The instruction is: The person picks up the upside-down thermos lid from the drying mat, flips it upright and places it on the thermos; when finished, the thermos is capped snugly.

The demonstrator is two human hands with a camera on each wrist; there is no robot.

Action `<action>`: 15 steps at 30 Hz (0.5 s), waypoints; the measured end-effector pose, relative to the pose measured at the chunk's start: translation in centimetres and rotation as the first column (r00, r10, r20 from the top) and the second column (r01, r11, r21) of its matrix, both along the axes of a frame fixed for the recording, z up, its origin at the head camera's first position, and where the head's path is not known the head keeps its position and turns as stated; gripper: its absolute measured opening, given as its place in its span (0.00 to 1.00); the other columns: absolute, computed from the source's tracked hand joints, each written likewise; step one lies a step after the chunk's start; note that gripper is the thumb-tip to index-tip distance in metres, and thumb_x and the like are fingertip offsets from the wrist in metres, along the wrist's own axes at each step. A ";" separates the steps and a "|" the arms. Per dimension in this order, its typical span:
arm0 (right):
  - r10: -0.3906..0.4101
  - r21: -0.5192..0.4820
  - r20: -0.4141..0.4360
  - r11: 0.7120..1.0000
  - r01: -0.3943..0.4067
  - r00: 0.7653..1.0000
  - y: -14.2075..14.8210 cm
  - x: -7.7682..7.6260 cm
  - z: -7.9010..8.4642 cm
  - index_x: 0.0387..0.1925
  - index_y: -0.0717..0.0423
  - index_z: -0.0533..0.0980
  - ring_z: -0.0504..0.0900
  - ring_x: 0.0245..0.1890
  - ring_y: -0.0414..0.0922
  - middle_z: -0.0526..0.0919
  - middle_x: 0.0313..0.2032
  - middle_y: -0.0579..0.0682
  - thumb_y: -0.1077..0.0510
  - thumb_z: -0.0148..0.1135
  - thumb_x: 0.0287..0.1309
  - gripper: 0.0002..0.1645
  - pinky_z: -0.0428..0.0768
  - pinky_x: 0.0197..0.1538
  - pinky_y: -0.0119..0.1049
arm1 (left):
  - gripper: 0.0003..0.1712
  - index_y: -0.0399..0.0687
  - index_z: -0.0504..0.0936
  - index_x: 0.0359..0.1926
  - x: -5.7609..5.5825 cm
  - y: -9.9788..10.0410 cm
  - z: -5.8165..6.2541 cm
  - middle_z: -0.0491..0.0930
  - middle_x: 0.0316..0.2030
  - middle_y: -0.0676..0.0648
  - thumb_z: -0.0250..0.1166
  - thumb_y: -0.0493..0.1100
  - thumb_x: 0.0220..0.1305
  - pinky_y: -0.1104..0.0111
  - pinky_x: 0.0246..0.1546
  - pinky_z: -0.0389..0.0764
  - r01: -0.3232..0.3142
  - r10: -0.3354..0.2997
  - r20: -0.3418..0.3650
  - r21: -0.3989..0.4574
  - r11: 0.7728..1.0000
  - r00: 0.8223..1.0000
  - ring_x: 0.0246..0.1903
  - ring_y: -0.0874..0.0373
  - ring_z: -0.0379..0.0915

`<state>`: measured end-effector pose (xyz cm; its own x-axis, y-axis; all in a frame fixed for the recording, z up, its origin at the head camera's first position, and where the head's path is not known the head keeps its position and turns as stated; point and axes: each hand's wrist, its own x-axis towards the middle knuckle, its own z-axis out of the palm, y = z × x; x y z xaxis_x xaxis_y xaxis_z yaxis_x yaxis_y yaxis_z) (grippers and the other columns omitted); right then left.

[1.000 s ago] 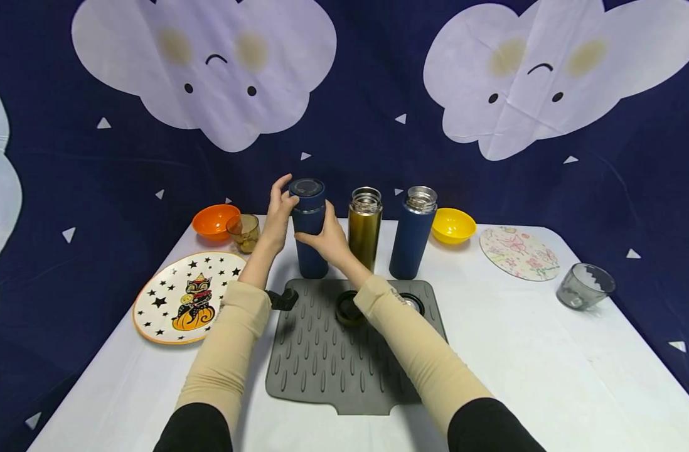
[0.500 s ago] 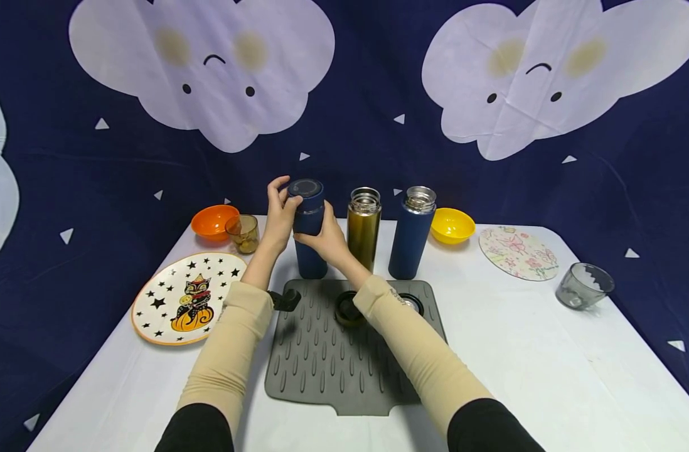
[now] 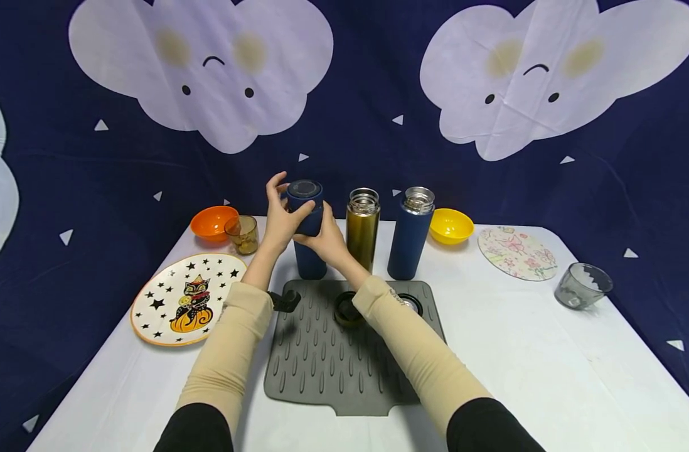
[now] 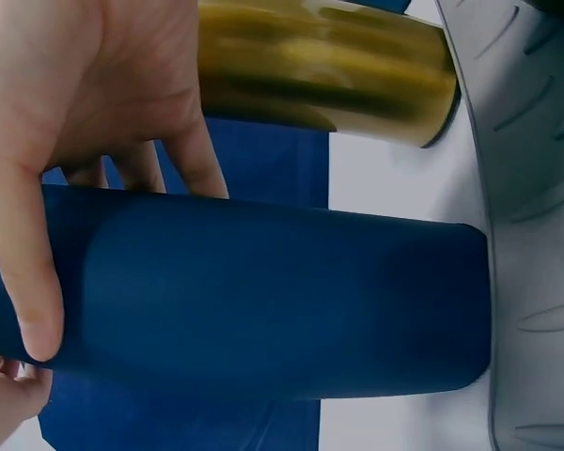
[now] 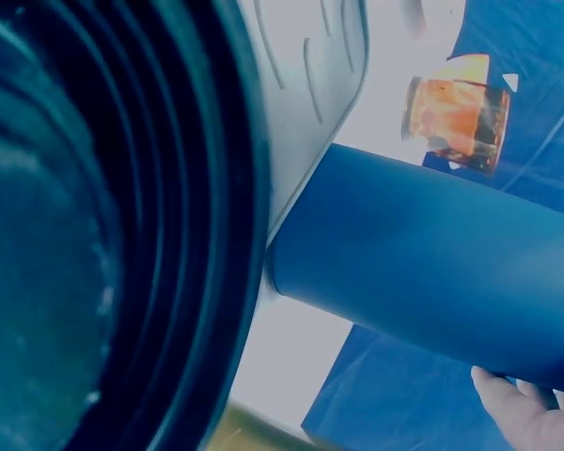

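Observation:
A tall navy-blue vacuum flask (image 3: 309, 260) stands upright just behind the grey ridged mat (image 3: 322, 376). On its top sits a blue screw lid (image 3: 305, 188), which my left hand (image 3: 278, 220) grips with the thumb across its front. Below, my right hand (image 3: 329, 242) grips the flask's body. In the left wrist view, the right hand's thumb (image 4: 33, 282) lies across the blue wall. The right wrist view shows my right fingertips (image 5: 498, 390) against the flask's side. To the right, a gold flask (image 3: 362, 238) and another blue flask (image 3: 409, 242) stand lidless.
A dark round lid (image 3: 347, 309) lies on the mat; another (image 3: 413, 304) is partly behind my right sleeve. Left are a cat plate (image 3: 169, 289), amber glass (image 3: 243, 235) and orange bowl (image 3: 211, 223). Right are a yellow bowl (image 3: 452, 226), floral disc (image 3: 516, 253) and grey glass (image 3: 583, 285).
My left thumb has moved rightward across the front of the lid as the left hand turned around it. The right hand and the flask stay almost where they were.

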<state>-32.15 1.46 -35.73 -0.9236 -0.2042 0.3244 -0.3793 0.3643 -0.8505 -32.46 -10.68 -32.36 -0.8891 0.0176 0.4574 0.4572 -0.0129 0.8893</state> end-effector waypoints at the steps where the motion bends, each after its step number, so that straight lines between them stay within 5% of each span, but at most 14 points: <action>1: 0.004 -0.005 0.002 1.000 -0.004 1.000 0.0 0.1 0.0 0.69 0.57 0.44 0.68 0.59 0.51 0.60 0.64 0.58 0.56 0.70 0.48 0.56 0.68 0.60 0.42 | 0.44 0.49 0.48 0.68 0.0 -0.1 -0.1 0.62 0.57 0.39 0.62 0.35 0.54 0.63 0.53 0.67 0.015 -0.015 -0.006 0.015 1.000 1.000 0.50 0.52 0.66; 5: 0.002 -0.011 0.018 1.000 -0.002 1.000 0.0 0.2 0.1 0.70 0.55 0.44 0.68 0.59 0.51 0.60 0.64 0.58 0.56 0.69 0.49 0.56 0.68 0.59 0.42 | 0.41 0.46 0.50 0.68 0.0 -0.2 -0.2 0.63 0.59 0.34 0.57 0.38 0.53 0.64 0.54 0.65 0.053 -0.052 -0.029 0.037 0.998 0.998 0.50 0.52 0.65; 12: 0.016 -0.017 0.017 1.000 -0.016 1.000 0.0 0.1 0.1 0.70 0.56 0.43 0.66 0.61 0.51 0.57 0.65 0.58 0.55 0.69 0.49 0.56 0.67 0.60 0.42 | 0.47 0.54 0.51 0.69 0.1 -0.1 0.1 0.54 0.57 0.39 0.68 0.40 0.52 0.60 0.52 0.70 -0.067 0.066 -0.013 -0.092 0.993 0.998 0.48 0.50 0.67; 15: 0.016 -0.015 0.017 1.000 -0.016 1.000 0.0 0.1 0.0 0.70 0.55 0.43 0.67 0.60 0.51 0.58 0.65 0.57 0.55 0.69 0.49 0.56 0.67 0.60 0.42 | 0.46 0.49 0.49 0.69 0.1 -0.2 -0.1 0.61 0.54 0.38 0.65 0.37 0.54 0.58 0.53 0.68 -0.035 0.034 -0.024 -0.050 0.998 0.999 0.47 0.52 0.68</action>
